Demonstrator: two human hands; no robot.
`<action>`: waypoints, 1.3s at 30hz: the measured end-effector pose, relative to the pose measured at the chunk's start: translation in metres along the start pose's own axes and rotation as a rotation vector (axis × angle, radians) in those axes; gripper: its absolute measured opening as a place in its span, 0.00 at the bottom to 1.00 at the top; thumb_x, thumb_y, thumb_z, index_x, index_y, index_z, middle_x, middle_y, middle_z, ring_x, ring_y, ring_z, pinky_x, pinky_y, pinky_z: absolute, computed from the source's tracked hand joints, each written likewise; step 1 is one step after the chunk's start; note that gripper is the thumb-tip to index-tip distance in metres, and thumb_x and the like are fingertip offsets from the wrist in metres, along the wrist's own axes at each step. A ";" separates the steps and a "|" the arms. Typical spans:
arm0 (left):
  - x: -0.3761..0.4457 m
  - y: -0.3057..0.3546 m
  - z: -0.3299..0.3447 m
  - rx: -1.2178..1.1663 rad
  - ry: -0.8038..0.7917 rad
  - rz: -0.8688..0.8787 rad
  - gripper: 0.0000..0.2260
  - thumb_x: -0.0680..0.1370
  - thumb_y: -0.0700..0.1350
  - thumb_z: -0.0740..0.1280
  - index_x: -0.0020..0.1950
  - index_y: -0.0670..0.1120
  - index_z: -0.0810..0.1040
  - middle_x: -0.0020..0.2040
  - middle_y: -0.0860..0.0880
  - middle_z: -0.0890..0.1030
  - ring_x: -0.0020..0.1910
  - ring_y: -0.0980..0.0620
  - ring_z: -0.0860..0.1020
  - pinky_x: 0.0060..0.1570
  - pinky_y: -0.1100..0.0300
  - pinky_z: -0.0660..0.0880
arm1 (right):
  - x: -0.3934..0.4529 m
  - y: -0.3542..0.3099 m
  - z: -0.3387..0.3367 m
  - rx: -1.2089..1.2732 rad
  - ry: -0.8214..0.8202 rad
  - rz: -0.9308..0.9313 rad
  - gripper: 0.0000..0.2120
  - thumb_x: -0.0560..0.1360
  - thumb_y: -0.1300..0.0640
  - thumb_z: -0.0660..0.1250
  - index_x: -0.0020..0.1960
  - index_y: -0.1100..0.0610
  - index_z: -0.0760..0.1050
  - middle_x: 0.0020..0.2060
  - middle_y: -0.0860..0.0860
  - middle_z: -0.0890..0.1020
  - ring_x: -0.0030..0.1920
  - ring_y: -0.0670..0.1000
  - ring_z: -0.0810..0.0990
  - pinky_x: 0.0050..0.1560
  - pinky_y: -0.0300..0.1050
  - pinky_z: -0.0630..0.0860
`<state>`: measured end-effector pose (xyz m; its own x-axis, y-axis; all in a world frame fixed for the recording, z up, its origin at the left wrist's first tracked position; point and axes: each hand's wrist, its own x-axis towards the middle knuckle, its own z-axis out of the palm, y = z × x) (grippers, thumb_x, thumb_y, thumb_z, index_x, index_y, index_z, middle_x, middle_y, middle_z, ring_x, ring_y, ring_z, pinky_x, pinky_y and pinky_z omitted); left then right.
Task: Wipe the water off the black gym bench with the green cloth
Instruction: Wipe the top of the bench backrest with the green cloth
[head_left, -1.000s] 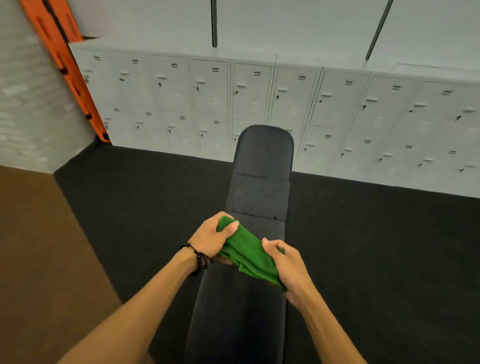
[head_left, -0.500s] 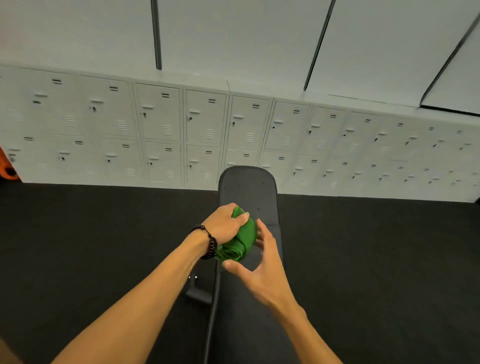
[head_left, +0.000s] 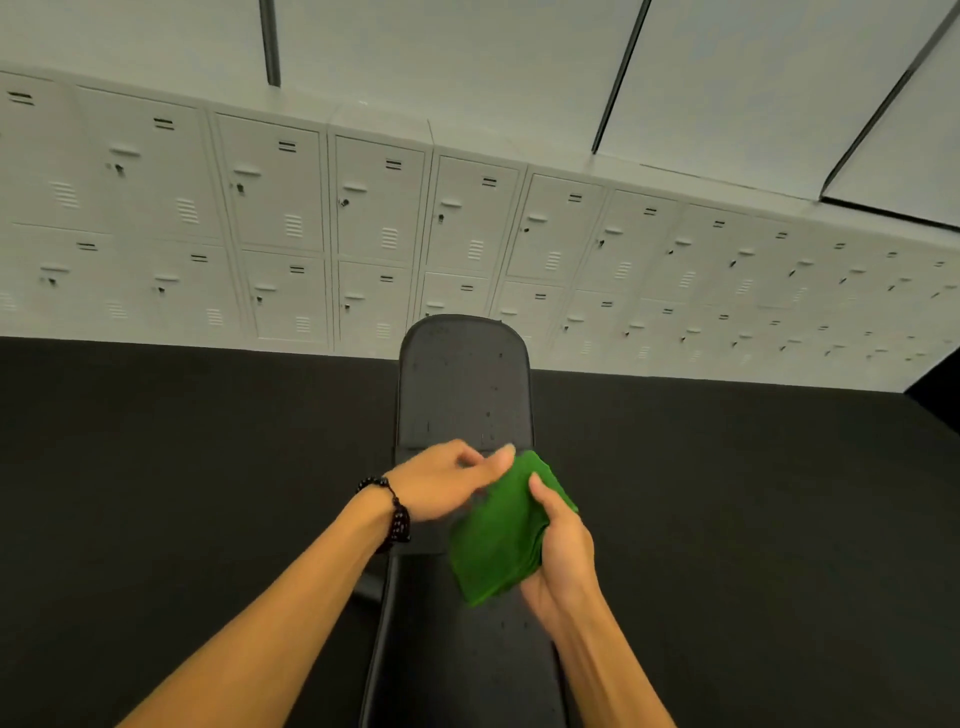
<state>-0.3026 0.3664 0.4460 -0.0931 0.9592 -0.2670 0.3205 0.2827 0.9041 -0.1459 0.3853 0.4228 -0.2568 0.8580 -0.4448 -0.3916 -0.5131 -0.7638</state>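
Grey lockers (head_left: 374, 208) behind black bench (head_left: 465, 384); above it, right hand (head_left: 563, 551) grips soft, light folded green cloth (head_left: 501, 535), left hand (head_left: 447, 483) pinching its top edge.

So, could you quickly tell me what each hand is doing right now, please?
Left hand: fingertips pinch the top edge of the green cloth.
Right hand: grips the folded cloth along its right side, above the black gym bench.
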 end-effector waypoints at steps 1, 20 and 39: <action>0.007 -0.003 0.011 -0.069 -0.063 -0.026 0.26 0.70 0.72 0.64 0.51 0.51 0.81 0.48 0.52 0.84 0.46 0.54 0.82 0.47 0.56 0.79 | 0.008 -0.006 -0.004 -0.030 -0.008 -0.013 0.11 0.80 0.59 0.65 0.57 0.63 0.81 0.51 0.61 0.85 0.51 0.61 0.85 0.55 0.60 0.80; 0.147 0.025 0.161 0.125 -0.147 0.065 0.14 0.80 0.46 0.67 0.65 0.48 0.76 0.51 0.48 0.82 0.49 0.48 0.82 0.50 0.55 0.80 | 0.155 -0.050 -0.158 0.065 -0.159 0.138 0.23 0.78 0.40 0.64 0.66 0.54 0.77 0.58 0.60 0.83 0.59 0.61 0.82 0.64 0.64 0.75; 0.210 -0.077 -0.035 0.696 0.697 0.069 0.15 0.76 0.55 0.68 0.61 0.51 0.73 0.59 0.48 0.70 0.59 0.45 0.72 0.59 0.47 0.71 | 0.269 0.011 -0.054 -0.923 0.167 -0.515 0.13 0.84 0.47 0.55 0.61 0.50 0.74 0.57 0.51 0.75 0.57 0.54 0.75 0.58 0.57 0.73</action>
<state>-0.3796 0.5464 0.3316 -0.5161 0.8230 0.2374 0.8085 0.3765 0.4524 -0.1711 0.6113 0.2696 -0.1001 0.9946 0.0276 0.4198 0.0674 -0.9051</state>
